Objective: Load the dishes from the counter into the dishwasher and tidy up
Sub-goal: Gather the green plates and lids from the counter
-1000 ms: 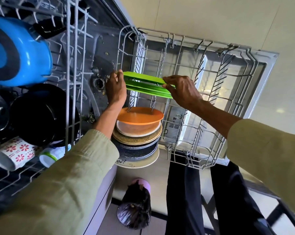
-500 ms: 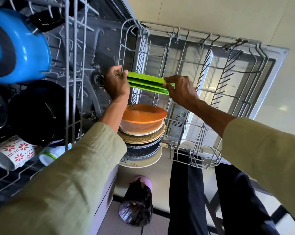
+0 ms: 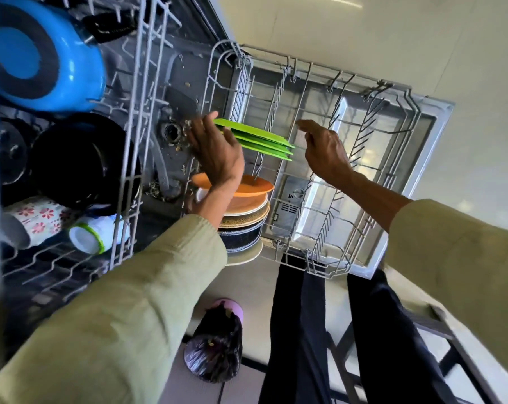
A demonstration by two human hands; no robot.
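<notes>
Three green plates (image 3: 258, 138) stand close together on edge in the lower rack (image 3: 305, 72) of the open dishwasher. My left hand (image 3: 214, 154) holds their left end, thumb raised above the top edge. My right hand (image 3: 322, 150) hovers just right of the plates with relaxed fingers, touching nothing. Below the green plates sits a row of round plates, led by an orange plate (image 3: 248, 186), then tan, dark and white ones behind my left wrist.
The upper rack at left holds a blue pot (image 3: 45, 56), a black pan (image 3: 80, 158), a floral mug (image 3: 34, 220) and a white cup with a green rim (image 3: 90, 234). The open door (image 3: 427, 132) lies under the lower rack. A bin with a black bag (image 3: 214, 348) stands on the floor.
My right hand has let go of the green plates and drawn away to the right. The plates have tilted and sunk a little toward the rack, with my left hand still on them.
</notes>
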